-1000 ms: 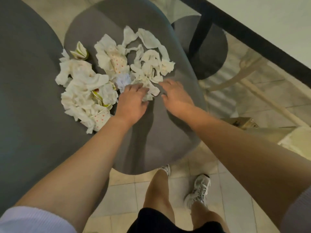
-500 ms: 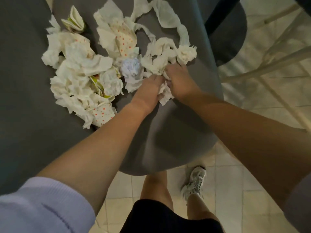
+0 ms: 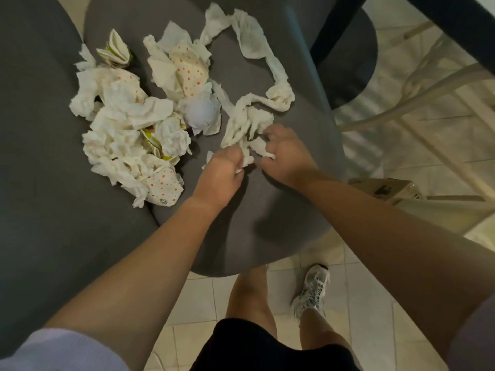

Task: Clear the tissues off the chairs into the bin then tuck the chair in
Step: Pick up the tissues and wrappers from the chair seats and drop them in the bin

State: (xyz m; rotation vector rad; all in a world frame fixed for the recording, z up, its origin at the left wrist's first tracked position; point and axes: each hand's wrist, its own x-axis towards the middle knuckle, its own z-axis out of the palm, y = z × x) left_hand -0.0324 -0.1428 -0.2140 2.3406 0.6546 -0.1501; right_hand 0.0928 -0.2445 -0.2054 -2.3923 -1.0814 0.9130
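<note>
- Left hand (image 3: pixel 221 170): fingers curled tight around a scrap of white tissue (image 3: pixel 247 159), knuckles up, resting on the chair seat (image 3: pixel 262 223).
- Right hand (image 3: pixel 285 153): just beside the left at its 2 o'clock, fingers pinched on another shred from the same torn bunch.
- Torn bunch (image 3: pixel 246 124): at 12 o'clock from the hands, trailing into a long twisted strip (image 3: pixel 257 46) that loops toward the far edge of the seat.
- Main heap of tissues (image 3: pixel 126 124): at 10 o'clock from the hands, crumpled white sheets mixed with orange-dotted napkins (image 3: pixel 187 70) and a folded napkin (image 3: pixel 116 50); lies across the gap onto a second chair (image 3: pixel 34 156).
- Handling, judged: very light, soft, easily torn; thin strips likely part if pulled. Better scooped and squeezed into a wad from beneath than plucked by the ends.
- Bin: not clearly in view; a cardboard box (image 3: pixel 385 188) stands at 3 o'clock, purpose uncertain.
- Table edge (image 3: pixel 455 17): at 1 o'clock, beyond the seat.
</note>
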